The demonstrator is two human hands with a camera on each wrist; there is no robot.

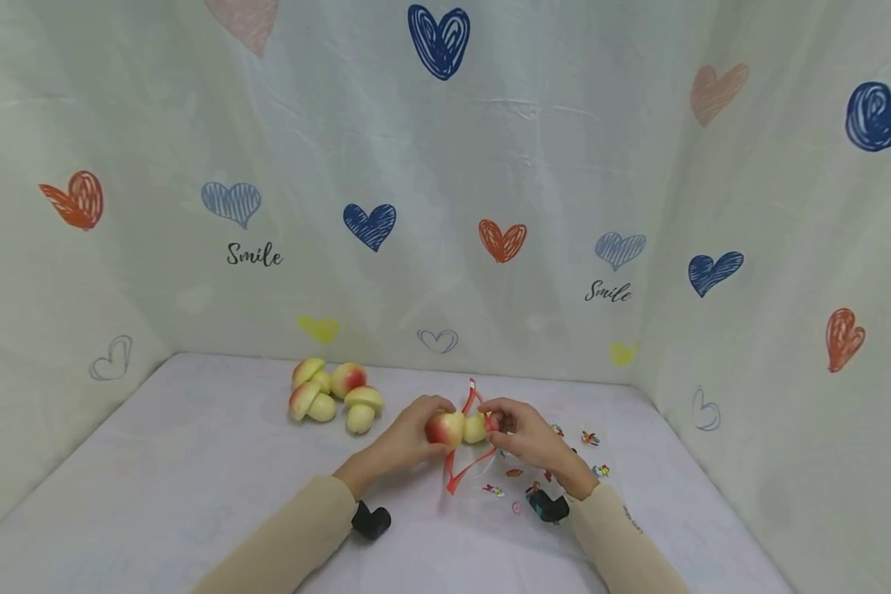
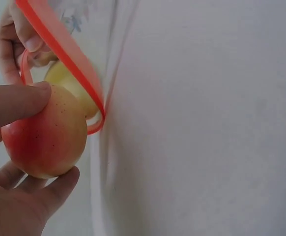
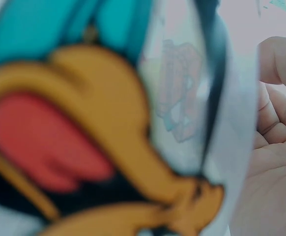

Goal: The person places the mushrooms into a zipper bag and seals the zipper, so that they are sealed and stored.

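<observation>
My left hand (image 1: 404, 437) grips a toy mushroom (image 1: 445, 431) by its red-and-yellow cap, thumb on one side and fingers on the other. Its pale yellow stem points right, into the mouth of a clear plastic bag (image 1: 453, 483) with a red edge. In the left wrist view, the cap (image 2: 49, 137) is still outside the red edge (image 2: 67, 56). My right hand (image 1: 525, 431) pinches the far side of the bag's mouth, spreading it apart. Cartoon prints on the bag (image 3: 103, 123) fill much of the right wrist view, where the right hand's fingertips are partly hidden.
Several more toy mushrooms (image 1: 319, 408) lie in a group at the back left of the white table (image 1: 193, 478). A curtain with printed hearts (image 1: 371, 227) hangs behind and at the sides. Black wrist cameras (image 1: 371, 522) sit on both wrists.
</observation>
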